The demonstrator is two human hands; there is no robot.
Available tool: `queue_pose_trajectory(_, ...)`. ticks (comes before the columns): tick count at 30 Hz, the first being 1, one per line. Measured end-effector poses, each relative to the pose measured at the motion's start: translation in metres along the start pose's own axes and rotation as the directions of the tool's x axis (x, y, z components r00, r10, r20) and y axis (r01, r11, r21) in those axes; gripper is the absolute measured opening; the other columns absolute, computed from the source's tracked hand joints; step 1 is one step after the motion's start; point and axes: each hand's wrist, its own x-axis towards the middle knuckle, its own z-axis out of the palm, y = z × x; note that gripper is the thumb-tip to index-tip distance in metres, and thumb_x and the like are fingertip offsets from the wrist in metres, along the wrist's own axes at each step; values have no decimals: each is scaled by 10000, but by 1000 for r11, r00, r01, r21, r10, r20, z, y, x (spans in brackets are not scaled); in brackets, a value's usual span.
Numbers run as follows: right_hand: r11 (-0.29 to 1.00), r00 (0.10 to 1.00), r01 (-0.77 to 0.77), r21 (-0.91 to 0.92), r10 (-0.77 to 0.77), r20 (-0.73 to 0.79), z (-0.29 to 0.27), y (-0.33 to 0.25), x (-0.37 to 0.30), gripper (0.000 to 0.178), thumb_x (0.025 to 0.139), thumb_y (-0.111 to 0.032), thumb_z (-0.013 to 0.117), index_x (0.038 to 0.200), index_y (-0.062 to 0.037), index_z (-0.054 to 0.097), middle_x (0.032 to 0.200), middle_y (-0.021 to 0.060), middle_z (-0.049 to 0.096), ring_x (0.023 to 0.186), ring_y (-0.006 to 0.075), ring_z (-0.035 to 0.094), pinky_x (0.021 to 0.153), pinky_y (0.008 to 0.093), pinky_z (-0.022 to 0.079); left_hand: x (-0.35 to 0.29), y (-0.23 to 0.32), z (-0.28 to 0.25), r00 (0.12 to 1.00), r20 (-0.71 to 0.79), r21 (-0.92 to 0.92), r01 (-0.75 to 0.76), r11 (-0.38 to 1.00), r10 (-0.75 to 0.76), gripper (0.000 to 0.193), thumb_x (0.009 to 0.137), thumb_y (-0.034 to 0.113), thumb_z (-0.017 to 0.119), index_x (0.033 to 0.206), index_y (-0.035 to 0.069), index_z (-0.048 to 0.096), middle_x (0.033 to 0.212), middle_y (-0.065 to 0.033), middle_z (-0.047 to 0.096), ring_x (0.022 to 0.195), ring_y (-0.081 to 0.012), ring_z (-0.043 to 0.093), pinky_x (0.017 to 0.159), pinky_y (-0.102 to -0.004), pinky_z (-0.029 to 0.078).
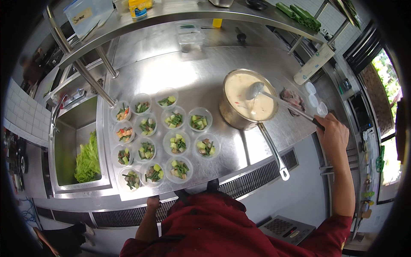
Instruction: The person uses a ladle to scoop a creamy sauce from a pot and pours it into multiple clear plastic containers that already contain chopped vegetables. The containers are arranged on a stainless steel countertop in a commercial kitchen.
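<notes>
My right hand (335,136) is closed round the dark end of a ladle (291,106). The ladle's bowl hangs over a deep steel saucepan (231,115), which holds creamy pale soup (243,85) with a few red bits. The saucepan's long handle points toward me, past the counter's front edge. Low by that edge, left of my body, my left hand (153,202) is curled closed; what it grips, if anything, is hidden. Left of the saucepan stand several clear plastic cups (177,142) with cut green vegetables. Two far-left cups (124,132) also show orange-pink pieces.
A sink (77,187) with leafy lettuce (89,158) lies left of the steel counter (239,156). Right of the saucepan are a bag of dark pinkish food (293,101) and clear lids (313,101). A steel shelf (171,16) crosses above the counter's back.
</notes>
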Motion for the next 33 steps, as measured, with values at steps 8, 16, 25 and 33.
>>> queue_pose_trajectory(8, 968, 992, 21, 250, -51, 113, -3, 12, 3, 340, 843, -177, 774, 1178, -119, 757, 999, 152, 705, 907, 392, 680, 826, 485, 529, -7, 10, 25, 1000, 2, 1, -15, 1000, 15, 244, 957, 260, 660, 1016, 24, 634, 881, -116, 653, 721, -258, 685, 559, -424, 593)
queue_pose_trajectory(16, 953, 962, 10, 302, -91, 256, 32, -65, 3, 373, 921, -138, 689, 1277, -29, 657, 1026, 236, 686, 1003, 452, 650, 851, 515, 507, 8, -4, 31, 998, -61, 53, -27, 998, 30, 372, 943, 281, 692, 1170, -12, 658, 845, -144, 716, 683, -253, 725, 524, -383, 596)
queue_pose_trajectory(25, 963, 919, 142, 230, -214, 330, 54, -81, 23, 206, 948, -185, 656, 1011, 12, 645, 951, 248, 695, 958, 458, 669, 838, 526, 530, -4, -8, 26, 998, -61, -59, -19, 998, 15, 325, 947, 251, 692, 1142, 4, 608, 853, -132, 711, 675, -238, 724, 521, -392, 606)
queue_pose_trajectory(33, 899, 701, -7, 438, -308, 643, 29, -56, 62, 265, 931, -196, 678, 853, 57, 679, 777, 184, 670, 586, 293, 671, 559, 405, 536, -7, -17, 27, 997, -67, -61, 37, 997, -41, 311, 946, 255, 708, 1129, 24, 609, 847, -102, 672, 707, -221, 695, 570, -414, 628)
